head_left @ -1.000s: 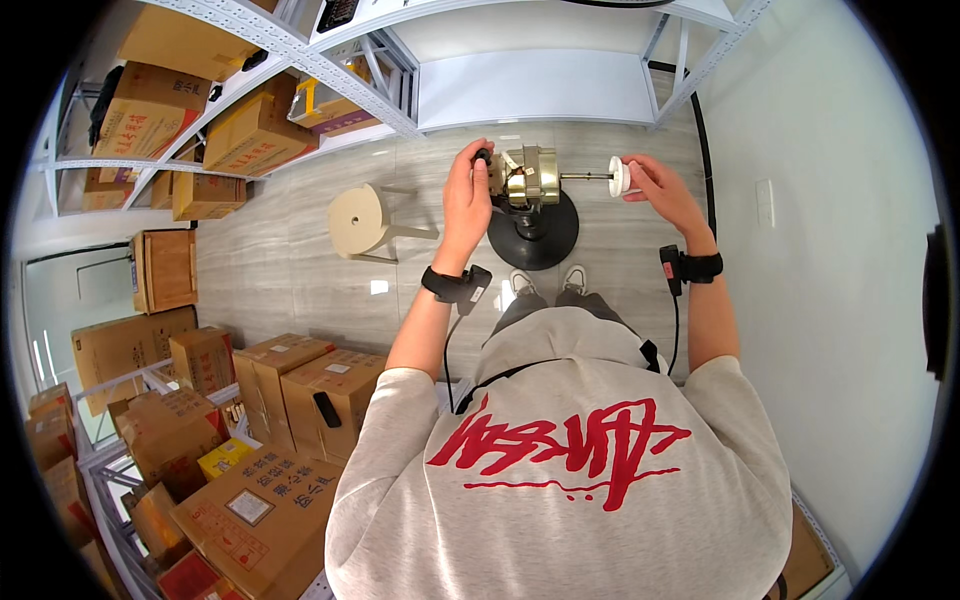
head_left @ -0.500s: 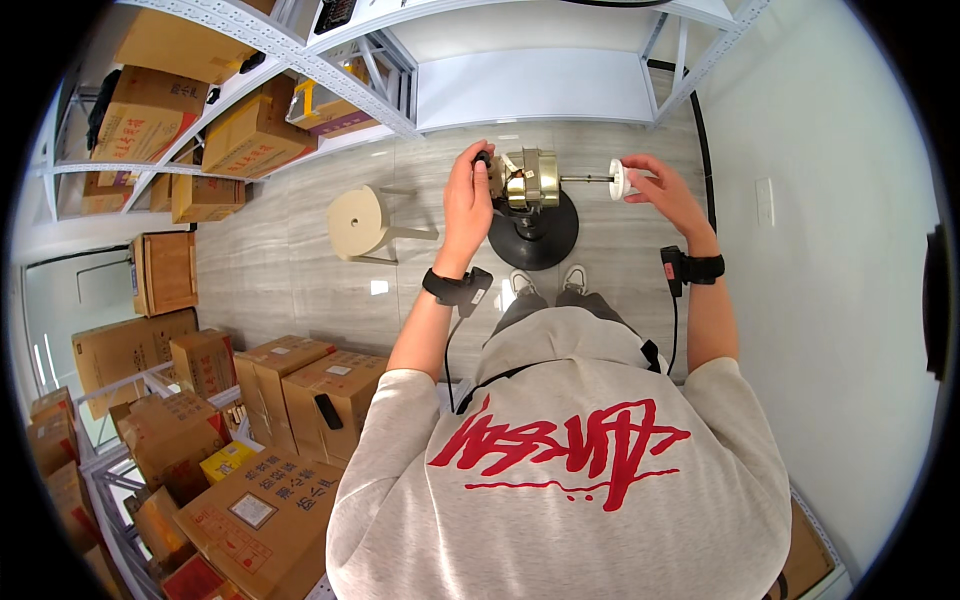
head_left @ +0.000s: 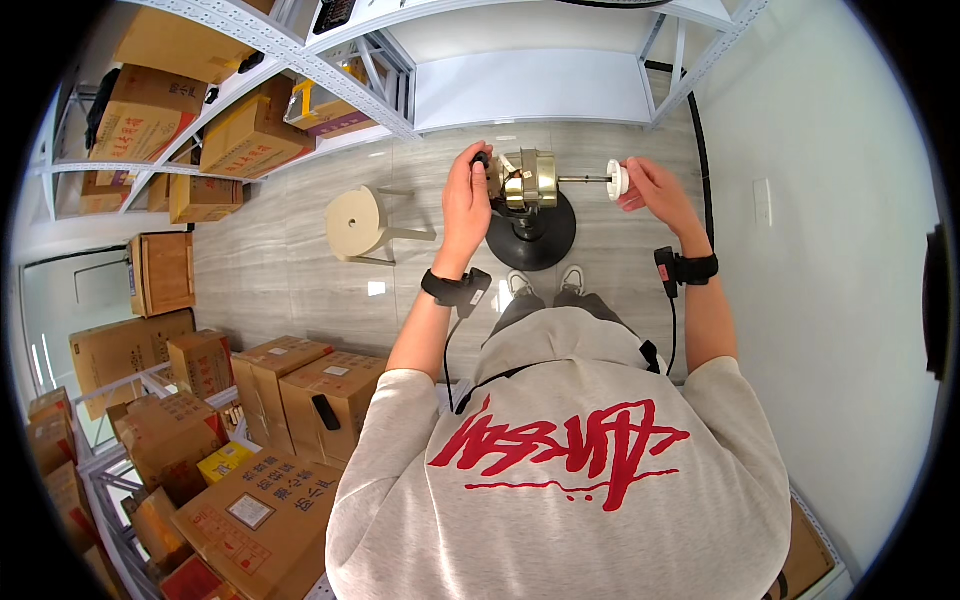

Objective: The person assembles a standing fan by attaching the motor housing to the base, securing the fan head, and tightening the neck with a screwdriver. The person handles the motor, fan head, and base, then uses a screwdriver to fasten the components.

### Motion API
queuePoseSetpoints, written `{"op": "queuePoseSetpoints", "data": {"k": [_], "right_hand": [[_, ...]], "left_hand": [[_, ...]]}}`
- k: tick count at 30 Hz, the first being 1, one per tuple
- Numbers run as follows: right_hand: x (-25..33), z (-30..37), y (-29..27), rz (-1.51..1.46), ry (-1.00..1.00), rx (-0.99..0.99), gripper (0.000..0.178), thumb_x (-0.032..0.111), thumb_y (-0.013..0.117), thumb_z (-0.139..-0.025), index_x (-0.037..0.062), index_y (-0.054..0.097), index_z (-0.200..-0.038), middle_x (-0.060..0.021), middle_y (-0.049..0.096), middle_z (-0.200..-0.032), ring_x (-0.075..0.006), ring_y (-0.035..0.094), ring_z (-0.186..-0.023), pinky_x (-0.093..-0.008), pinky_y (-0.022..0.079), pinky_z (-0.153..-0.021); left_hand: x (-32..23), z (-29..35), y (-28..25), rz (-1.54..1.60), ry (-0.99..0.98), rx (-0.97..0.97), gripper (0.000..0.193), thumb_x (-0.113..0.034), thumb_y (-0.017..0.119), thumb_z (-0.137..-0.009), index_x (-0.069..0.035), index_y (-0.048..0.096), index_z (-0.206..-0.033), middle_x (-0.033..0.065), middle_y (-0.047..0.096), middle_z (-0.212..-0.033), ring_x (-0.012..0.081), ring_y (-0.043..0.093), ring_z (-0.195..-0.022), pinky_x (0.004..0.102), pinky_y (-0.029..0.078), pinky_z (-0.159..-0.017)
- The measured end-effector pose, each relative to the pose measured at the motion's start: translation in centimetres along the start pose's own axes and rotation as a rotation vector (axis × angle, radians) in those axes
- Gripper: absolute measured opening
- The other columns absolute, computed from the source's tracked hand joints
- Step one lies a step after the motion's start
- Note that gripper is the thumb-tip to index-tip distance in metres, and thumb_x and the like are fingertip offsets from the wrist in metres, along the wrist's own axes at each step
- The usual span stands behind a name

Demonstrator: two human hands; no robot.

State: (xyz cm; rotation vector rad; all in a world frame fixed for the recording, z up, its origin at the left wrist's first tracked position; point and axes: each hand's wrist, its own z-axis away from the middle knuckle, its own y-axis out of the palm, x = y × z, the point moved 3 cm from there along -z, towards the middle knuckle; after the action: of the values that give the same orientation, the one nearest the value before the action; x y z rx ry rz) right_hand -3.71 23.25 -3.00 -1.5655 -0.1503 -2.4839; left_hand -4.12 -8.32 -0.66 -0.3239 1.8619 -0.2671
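A bare fan motor (head_left: pixel 530 178) with a brass-coloured housing sits on a stand with a round black base (head_left: pixel 530 240). My left hand (head_left: pixel 467 198) is closed around the motor's rear end, where a black part (head_left: pixel 482 160) shows at the fingertips. A thin metal shaft (head_left: pixel 585 180) sticks out of the motor to the right. At its tip is a white round plastic piece (head_left: pixel 615 179), flanged like a fan nut. My right hand (head_left: pixel 652 194) grips this piece from the right, fingers bent around its outer side. The fingertips are partly hidden.
Beyond the motor stands a white metal shelf (head_left: pixel 530 88). A beige stool (head_left: pixel 355 225) is on the floor to the left. Cardboard boxes (head_left: pixel 260 510) fill racks at the left and lower left. A white wall (head_left: pixel 820 300) runs along the right.
The fingers of my right hand have turned and closed further around the white piece, and the wrist has shifted slightly left. My left hand and the motor have stayed nearly in place.
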Motion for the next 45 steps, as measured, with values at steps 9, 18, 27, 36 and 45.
{"op": "queuePoseSetpoints", "data": {"k": [9,18,27,36,45], "right_hand": [[-0.3,0.1,-0.7,0.04,-0.287,0.039,0.031,0.024,0.059,-0.103,0.0042,0.059,-0.126,-0.0086,0.062,-0.12,-0.0136,0.065,-0.098,-0.0298,0.059,-0.082],[-0.8,0.2,-0.4,0.023,-0.144,-0.012,0.035,0.027,0.061,-0.102,0.0038,0.057,-0.128,-0.0087,0.067,-0.106,-0.0158,0.068,-0.094,-0.0291,0.057,-0.076],[-1.2,-0.1,-0.6,0.033,-0.14,0.01,0.038,0.027,0.064,-0.1,-0.0007,0.059,-0.126,-0.0096,0.068,-0.111,-0.0161,0.068,-0.097,-0.0292,0.057,-0.079],[-0.8,0.0,-0.6,-0.073,-0.183,0.029,0.037,0.027,0.064,-0.099,-0.0017,0.062,-0.122,-0.0091,0.068,-0.108,-0.0149,0.067,-0.094,-0.0289,0.056,-0.083],[-0.7,-0.3,-0.5,-0.005,-0.009,0.008,0.04,0.035,0.061,-0.101,0.0071,0.059,-0.129,-0.008,0.071,-0.092,-0.0134,0.068,-0.075,-0.0263,0.057,-0.069]], "left_hand": [[0.5,0.3,0.0,0.005,-0.011,-0.008,0.031,-0.015,0.043,-0.108,-0.001,0.053,-0.134,0.0138,0.067,-0.124,0.0224,0.064,-0.117,0.0341,0.048,-0.102],[0.1,0.3,0.0,0.003,-0.013,-0.015,0.031,-0.016,0.043,-0.108,-0.001,0.054,-0.133,0.0137,0.067,-0.123,0.0224,0.064,-0.116,0.0342,0.048,-0.101],[0.4,0.3,0.0,0.021,-0.039,0.004,0.032,-0.015,0.043,-0.108,-0.001,0.053,-0.135,0.0139,0.066,-0.126,0.0222,0.063,-0.118,0.0341,0.048,-0.102],[0.1,0.3,0.0,0.025,-0.039,0.014,0.032,-0.015,0.043,-0.108,0.0,0.052,-0.135,0.0139,0.066,-0.127,0.0223,0.062,-0.119,0.034,0.047,-0.103],[0.2,0.3,-0.1,-0.009,-0.015,-0.005,0.032,-0.015,0.04,-0.108,-0.001,0.054,-0.132,0.0161,0.067,-0.122,0.0287,0.064,-0.115,0.0374,0.049,-0.099]]}}
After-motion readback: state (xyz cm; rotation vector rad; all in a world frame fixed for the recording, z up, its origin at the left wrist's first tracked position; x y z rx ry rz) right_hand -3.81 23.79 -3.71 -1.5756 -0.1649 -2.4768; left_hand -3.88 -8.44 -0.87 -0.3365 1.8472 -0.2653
